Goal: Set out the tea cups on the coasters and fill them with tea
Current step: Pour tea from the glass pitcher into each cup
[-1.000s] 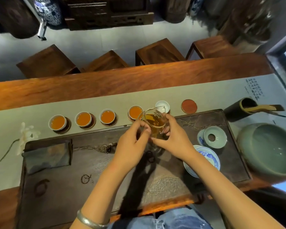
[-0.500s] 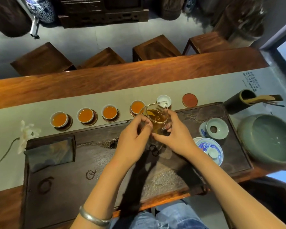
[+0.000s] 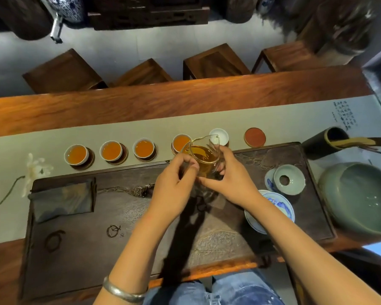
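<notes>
A glass pitcher [image 3: 204, 158] half full of amber tea is held over the far edge of the dark tea tray [image 3: 79, 234]. My right hand [image 3: 231, 179] grips its right side and my left hand [image 3: 174, 186] holds its left side. Its spout points at an empty white cup [image 3: 220, 136] on a coaster. Left of that cup stand several cups with orange tea on coasters: [image 3: 180, 142], [image 3: 144, 148], [image 3: 111, 150], [image 3: 76, 154]. A bare red coaster [image 3: 255, 137] lies to the right.
A celadon strainer [image 3: 289, 179] and a blue-and-white saucer [image 3: 282, 208] sit on the tray's right. A large green bowl [image 3: 361, 194] and a dark tool holder [image 3: 323, 143] stand further right. A folded grey cloth [image 3: 62, 200] and a white flower [image 3: 34, 170] lie left.
Both hands have carried the pitcher slightly away from me, toward the empty white cup. The cups and coasters have not moved.
</notes>
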Available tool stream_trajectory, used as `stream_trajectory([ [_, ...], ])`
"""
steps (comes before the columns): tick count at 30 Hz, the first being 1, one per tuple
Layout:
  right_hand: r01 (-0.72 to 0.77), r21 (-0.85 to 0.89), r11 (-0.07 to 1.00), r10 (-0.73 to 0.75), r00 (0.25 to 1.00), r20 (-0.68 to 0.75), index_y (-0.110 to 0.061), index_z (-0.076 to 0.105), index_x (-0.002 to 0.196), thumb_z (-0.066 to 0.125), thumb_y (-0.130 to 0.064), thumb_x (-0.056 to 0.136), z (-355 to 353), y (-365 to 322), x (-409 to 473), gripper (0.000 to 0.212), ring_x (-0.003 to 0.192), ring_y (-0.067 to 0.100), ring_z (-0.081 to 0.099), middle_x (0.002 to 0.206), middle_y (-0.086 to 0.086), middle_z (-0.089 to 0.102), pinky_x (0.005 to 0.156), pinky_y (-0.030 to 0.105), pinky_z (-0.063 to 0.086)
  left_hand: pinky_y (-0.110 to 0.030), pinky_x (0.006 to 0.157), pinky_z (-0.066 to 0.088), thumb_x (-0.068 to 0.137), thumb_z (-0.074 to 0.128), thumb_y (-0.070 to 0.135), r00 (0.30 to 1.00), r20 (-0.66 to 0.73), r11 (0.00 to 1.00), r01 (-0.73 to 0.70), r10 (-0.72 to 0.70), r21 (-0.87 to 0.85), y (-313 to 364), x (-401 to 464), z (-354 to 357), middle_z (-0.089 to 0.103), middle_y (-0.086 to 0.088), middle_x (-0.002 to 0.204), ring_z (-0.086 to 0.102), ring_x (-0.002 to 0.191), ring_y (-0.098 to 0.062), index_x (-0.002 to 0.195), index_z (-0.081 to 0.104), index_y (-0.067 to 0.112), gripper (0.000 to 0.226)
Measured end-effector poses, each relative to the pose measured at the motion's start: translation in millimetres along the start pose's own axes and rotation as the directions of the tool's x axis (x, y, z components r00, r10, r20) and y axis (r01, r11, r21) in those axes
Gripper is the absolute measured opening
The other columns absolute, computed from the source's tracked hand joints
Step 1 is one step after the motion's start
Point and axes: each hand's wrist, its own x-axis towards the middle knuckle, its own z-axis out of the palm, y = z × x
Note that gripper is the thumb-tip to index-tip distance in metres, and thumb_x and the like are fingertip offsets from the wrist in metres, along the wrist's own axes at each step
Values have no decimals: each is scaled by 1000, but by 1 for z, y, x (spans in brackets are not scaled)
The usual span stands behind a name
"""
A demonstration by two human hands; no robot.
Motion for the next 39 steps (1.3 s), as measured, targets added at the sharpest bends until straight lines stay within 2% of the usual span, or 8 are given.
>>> stream_trajectory([
  [7,-3,22,1000,1,995,103,-22,36,145,74,-61,61,-20,20,17,100,98,-3,64,124,-9,64,84,21,52,-30,72,46,98,52,26,997,-71,999,40,-41,-17,7,11,28,61,20,79,56,74,-3,91,59,30,11],
  [16,-61,132,989,41,988,147,-24,38,140,86,-41,73,-30,47,41,84,83,-25,55,102,-28,56,65,5,44,-25,63,41,98,51,27,992,-104,996,78,-74,39,18,38,52,59,17,67,52,63,-3,88,59,30,13],
  [22,-99,202,974,68,985,159,-27,41,133,87,-41,71,-30,52,50,79,85,-8,66,101,-27,58,78,18,52,-32,67,45,99,52,27,990,-123,994,78,-68,80,19,51,56,62,14,74,56,68,-7,90,61,28,12],
  [25,-101,198,975,66,982,174,-36,37,125,86,-44,71,-30,53,53,73,86,-14,64,99,-29,57,77,16,51,-31,66,45,99,51,27,990,-132,992,73,-59,105,20,55,57,61,13,75,57,68,-7,90,61,28,13],
  [27,-105,208,973,66,981,183,-39,35,121,86,-43,71,-30,54,54,71,89,-8,67,101,-27,59,82,22,55,-32,65,45,99,51,28,990,-134,990,67,-51,123,20,56,57,62,8,76,58,68,-12,91,61,28,13],
  [30,-99,216,971,57,979,196,-36,36,126,86,-45,70,-31,53,55,75,92,0,67,102,-27,57,86,29,56,-35,65,46,99,50,31,991,-129,989,59,-42,136,19,57,57,62,6,76,59,72,-20,91,61,30,13],
  [36,-125,243,962,76,976,204,-27,38,136,86,-49,67,-32,52,55,86,99,7,68,114,-17,62,92,38,57,-37,65,47,96,50,38,993,-117,986,50,-31,157,19,59,56,62,4,77,58,70,-17,92,61,32,14],
  [39,-135,243,961,85,975,205,-27,38,138,83,-57,62,-31,51,55,93,100,9,69,122,-10,63,92,42,57,-33,65,46,95,50,40,993,-114,986,60,-43,155,17,61,55,62,12,74,57,67,-8,92,62,32,15],
])
